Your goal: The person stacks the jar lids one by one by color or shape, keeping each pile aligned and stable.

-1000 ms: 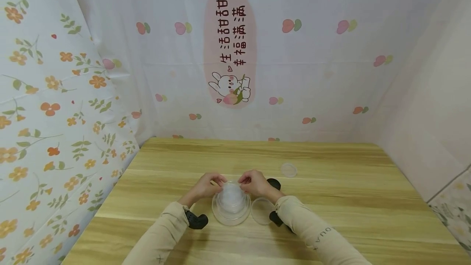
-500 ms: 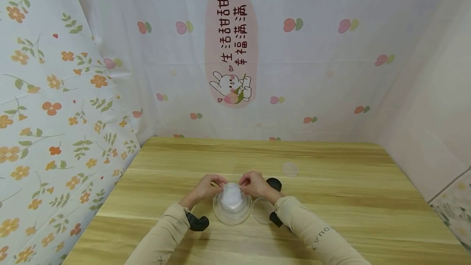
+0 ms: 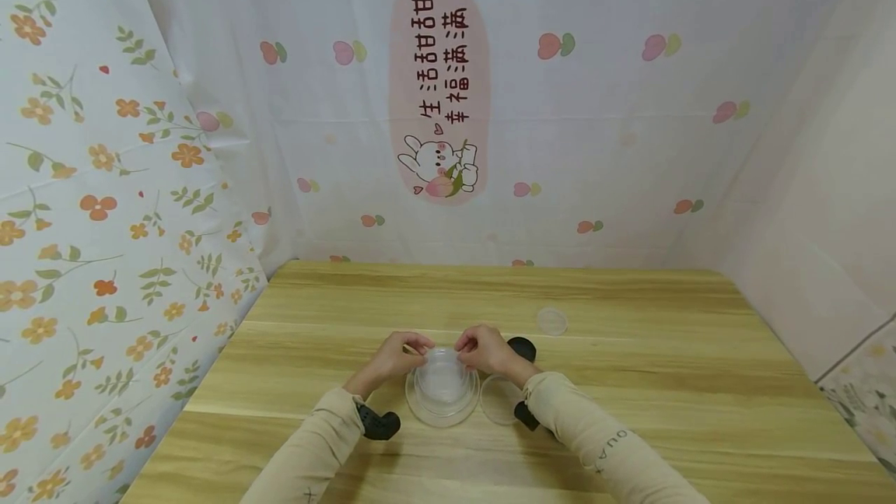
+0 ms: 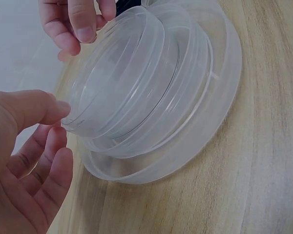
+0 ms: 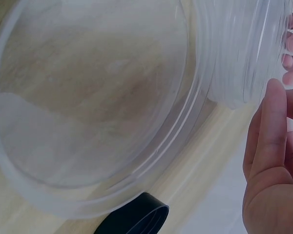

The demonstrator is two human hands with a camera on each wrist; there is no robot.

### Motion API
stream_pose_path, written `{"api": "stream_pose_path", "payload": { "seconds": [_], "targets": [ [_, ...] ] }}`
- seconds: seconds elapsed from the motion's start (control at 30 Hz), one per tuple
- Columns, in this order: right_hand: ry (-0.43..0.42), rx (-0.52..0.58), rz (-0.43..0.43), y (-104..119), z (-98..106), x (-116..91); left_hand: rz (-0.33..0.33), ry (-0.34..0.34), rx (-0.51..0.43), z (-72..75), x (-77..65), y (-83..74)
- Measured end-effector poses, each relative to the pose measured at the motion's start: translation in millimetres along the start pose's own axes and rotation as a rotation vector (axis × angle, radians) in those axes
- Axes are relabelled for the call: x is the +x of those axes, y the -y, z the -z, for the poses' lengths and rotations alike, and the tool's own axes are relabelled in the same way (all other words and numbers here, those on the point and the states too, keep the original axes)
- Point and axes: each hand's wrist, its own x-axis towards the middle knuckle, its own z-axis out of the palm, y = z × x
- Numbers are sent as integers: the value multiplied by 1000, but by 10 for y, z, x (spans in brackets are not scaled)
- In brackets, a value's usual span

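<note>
Pinching a small clear round plastic dish (image 4: 119, 80) at opposite rim edges, with left hand (image 3: 400, 354) and right hand (image 3: 486, 350), atop stacked wider clear round plastic dishes (image 4: 173, 161) on yellow-brown wood-grain table (image 3: 644, 372). Probably light, stiff, slick, perhaps brittle; best held gently by the rim.

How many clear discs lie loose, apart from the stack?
2: a farther disc beyond and right of the stack, and a nearer disc between stack and right sleeve. Others may be hidden.
</note>
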Motion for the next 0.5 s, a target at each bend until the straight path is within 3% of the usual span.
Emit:
{"api": "stream_pose_path", "payload": {
  "seconds": [0.07, 0.27, 0.5],
  "targets": [
    [2, -5, 4, -10, 12, 3, -8, 2, -7, 9, -47, -102],
    [10, -1, -22, 25, 64, -31, -14, -7, 14, 9, -16, -75],
    [24, -60, 57, 8, 168, -121, -12, -12, 67, -6, 50, -112]
  ]
}}
